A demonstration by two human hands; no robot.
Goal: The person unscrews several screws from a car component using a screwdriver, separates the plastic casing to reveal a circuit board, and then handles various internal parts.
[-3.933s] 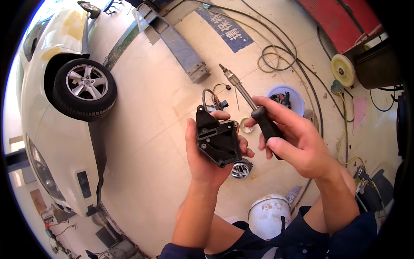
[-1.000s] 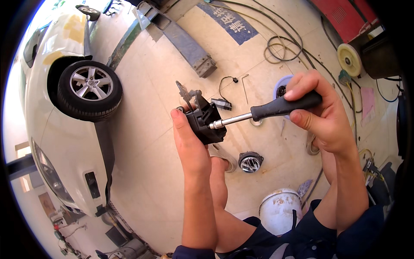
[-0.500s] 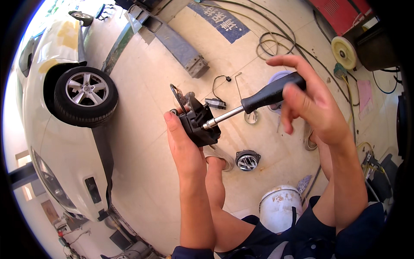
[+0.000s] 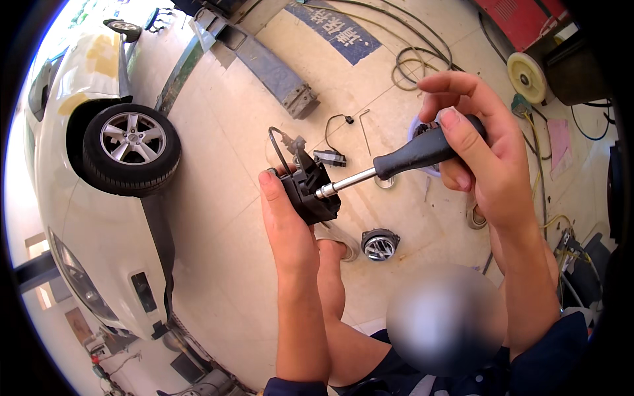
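Observation:
My left hand point(image 4: 289, 228) grips a black plastic housing point(image 4: 309, 198) with a looped black cable at its top. In my right hand point(image 4: 492, 152) is a nut driver point(image 4: 409, 155) with a black handle and a silver shaft. My thumb lies along the handle, with the other fingers curled partly round it. The driver's socket tip meets the housing's right side; whatever fastener it sits on is hidden. Below on the floor lies a round chrome car emblem point(image 4: 380, 247) in a black mount. A small black module point(image 4: 329, 158) with a cable lies beyond the housing.
To the left stands a white car point(image 4: 99, 231) with its front wheel point(image 4: 132, 137) turned out. Behind are a grey lift arm point(image 4: 267, 69) and coiled hoses point(image 4: 422, 66). A thin bent rod point(image 4: 365, 132) lies near the module. A blurred round patch covers the lower right.
My right hand has shifted slightly right, and its thumb and fingers have closed further round the driver's handle. The housing has moved slightly right; the driver's tip stays against it.

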